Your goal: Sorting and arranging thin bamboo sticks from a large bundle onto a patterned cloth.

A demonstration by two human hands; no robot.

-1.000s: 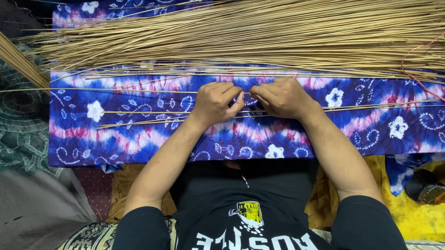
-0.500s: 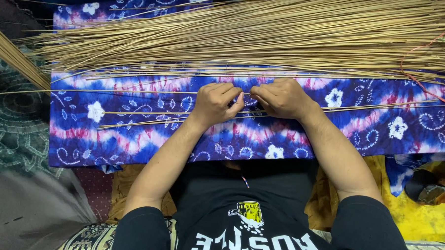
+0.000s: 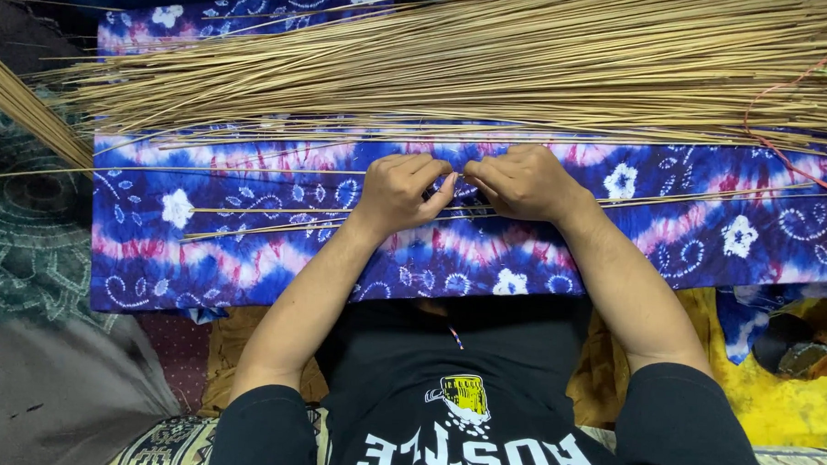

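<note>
Just thin, pale, straight reed sticks [image 3: 277, 209]

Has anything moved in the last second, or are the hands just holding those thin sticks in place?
Almost nothing has changed. The left hand and right hand stay closed, knuckles together, pinching a thin stick over the blue patterned cloth; at most the fingers shifted slightly. The big stick bundle and the loose sticks lie as before.

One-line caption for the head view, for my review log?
Both hands, left and right, pinch thin sticks over a blue patterned cloth, below a large stick bundle.
</note>
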